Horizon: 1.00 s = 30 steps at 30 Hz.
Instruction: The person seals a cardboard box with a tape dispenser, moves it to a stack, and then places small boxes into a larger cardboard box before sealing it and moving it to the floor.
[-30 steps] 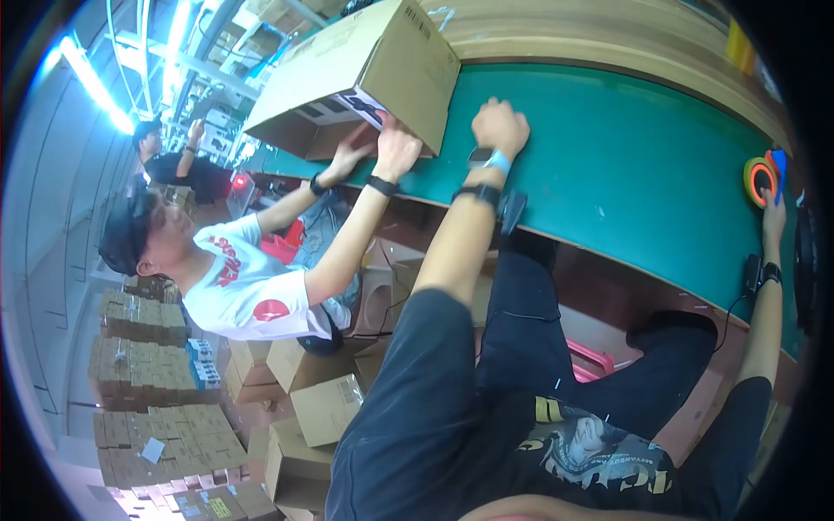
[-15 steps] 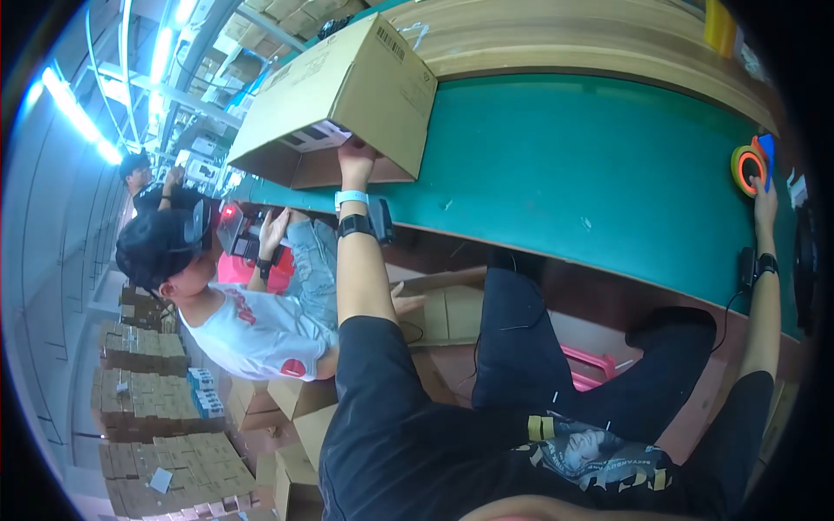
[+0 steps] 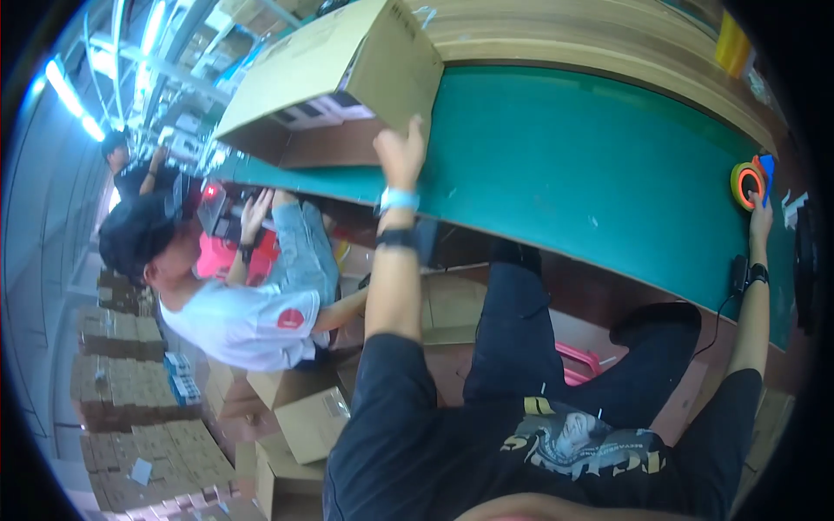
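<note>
- how does the left grip [image 3: 400, 154] stand?
- blurred, just beside the carton's [image 3: 304, 74] right wall; i can't tell if it's clamped there. i'd steady that wall lightly, without denting it.
- and the right grip [image 3: 761, 217]?
- closed on what looks like a blue tape dispenser [image 3: 737, 185], near the green surface's [image 3: 556, 148] right end. best held clear of the edge.
- the carton?
- toward the surface's left end, mouth facing the front edge. pale packaging [image 3: 334, 111] with dark patches shows inside, up high; deeper in, i can't see.

1 downward head-worn fisheye view
</note>
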Each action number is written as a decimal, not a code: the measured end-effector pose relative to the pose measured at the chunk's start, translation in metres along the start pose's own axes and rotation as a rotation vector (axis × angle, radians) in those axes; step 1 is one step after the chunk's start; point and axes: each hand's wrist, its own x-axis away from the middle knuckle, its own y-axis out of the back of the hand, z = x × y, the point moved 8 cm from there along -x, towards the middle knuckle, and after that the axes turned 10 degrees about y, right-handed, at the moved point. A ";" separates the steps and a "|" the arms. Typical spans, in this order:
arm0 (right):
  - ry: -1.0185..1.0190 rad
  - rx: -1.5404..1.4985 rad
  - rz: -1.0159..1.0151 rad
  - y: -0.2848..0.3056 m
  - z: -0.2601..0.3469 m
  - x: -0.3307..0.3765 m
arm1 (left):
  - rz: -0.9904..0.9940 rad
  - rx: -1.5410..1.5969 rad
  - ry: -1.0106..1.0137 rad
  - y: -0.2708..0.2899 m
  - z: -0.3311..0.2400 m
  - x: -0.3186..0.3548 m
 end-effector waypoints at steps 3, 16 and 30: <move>0.005 0.046 -0.020 -0.010 0.005 0.010 | -0.234 -0.349 -0.158 0.018 -0.029 0.016; -0.182 -0.640 -0.156 -0.006 0.035 0.048 | 1.090 0.260 -0.525 -0.042 -0.408 0.188; 0.113 -1.804 0.361 -0.076 0.351 0.051 | 0.468 0.835 0.167 0.082 -0.117 -0.013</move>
